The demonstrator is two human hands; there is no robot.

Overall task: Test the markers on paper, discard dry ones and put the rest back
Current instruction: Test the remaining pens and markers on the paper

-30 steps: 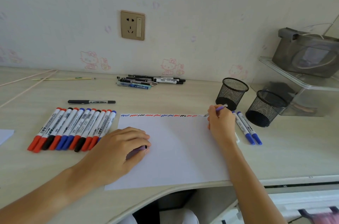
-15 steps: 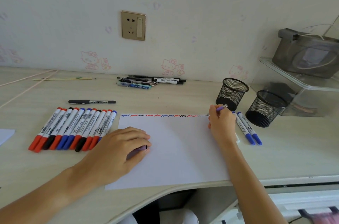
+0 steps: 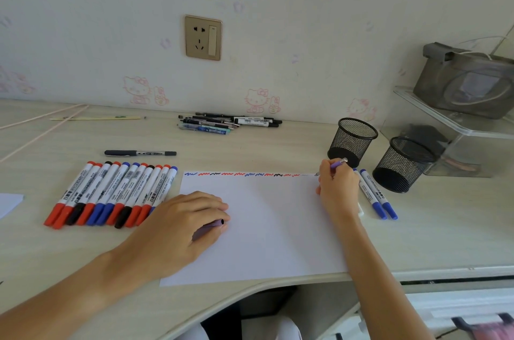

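Paper, a white sheet (image 3: 267,228), lies flat on the pale wooden tabletop (image 3: 445,234) under my left hand (image 3: 178,225), whose curled fingers grip a purple marker cap (image 3: 208,227). Beside it lies a row of capped red, blue and black whiteboard markers (image 3: 111,195). Farther off, my right hand (image 3: 338,186) pinches a purple marker (image 3: 338,163), tip at the scribbled top edge, near two black mesh cups (image 3: 351,142).

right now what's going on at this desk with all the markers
A person is testing markers. The right hand holds a purple pen at the top edge of the white paper sheet, ending a row of red, blue and black squiggles. The left hand holds a purple cap.
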